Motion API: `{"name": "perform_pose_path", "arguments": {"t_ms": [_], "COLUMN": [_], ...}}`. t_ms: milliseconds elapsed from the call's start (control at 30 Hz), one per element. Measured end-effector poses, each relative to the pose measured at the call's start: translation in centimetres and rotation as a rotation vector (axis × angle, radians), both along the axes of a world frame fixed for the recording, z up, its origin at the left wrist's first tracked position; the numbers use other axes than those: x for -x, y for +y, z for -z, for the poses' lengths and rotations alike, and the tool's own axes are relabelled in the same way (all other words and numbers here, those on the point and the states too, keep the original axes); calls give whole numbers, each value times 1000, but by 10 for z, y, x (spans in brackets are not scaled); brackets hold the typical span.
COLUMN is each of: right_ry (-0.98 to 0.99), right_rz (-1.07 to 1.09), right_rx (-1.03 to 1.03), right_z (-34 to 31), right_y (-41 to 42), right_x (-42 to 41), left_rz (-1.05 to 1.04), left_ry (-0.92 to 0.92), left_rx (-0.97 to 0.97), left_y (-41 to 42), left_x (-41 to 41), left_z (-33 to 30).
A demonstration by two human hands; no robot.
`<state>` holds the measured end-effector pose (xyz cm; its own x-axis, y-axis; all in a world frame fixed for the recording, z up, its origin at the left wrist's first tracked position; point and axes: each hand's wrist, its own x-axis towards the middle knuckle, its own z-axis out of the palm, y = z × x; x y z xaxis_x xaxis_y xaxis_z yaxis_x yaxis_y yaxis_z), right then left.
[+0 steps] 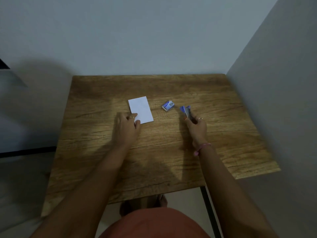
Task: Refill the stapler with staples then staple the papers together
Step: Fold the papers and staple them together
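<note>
A small stack of white papers (141, 109) lies flat near the middle of the wooden table (223, 134). My left hand (126, 127) rests on the stack's near left corner, thumb and fingers pinching its edge. A small blue staple box (168, 105) sits to the right of the papers, apart from both hands. Further right, my right hand (196, 125) is closed around a small blue and silver stapler (186, 111), held just above the table with its two halves spread apart at the far end.
The table stands in a corner, with a wall behind it and another along its right side. Its left edge drops to the floor. My knees and a black table leg (210, 212) show below the front edge.
</note>
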<state>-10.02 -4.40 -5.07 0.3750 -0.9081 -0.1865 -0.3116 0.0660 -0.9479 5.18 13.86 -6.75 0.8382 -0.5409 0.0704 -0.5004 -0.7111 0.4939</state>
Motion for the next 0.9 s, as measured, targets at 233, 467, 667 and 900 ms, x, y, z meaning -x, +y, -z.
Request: {"name": "perform_pose_path", "arguments": {"t_ms": [233, 467, 667, 900], "right_ry": [17, 90, 118, 225], "right_rz": [26, 140, 134, 70], "right_rx": [72, 144, 236, 301], "right_z": [10, 13, 10, 14], "right_y": [2, -9, -29, -47], "right_x": [1, -13, -35, -57], "left_rz": [79, 112, 92, 119], "left_ry": [-60, -49, -55, -36], "left_rx": [-24, -110, -160, -107], "left_y": [0, -5, -9, -20], "left_x": [-1, -2, -5, -18], "left_z": [14, 17, 17, 14]}}
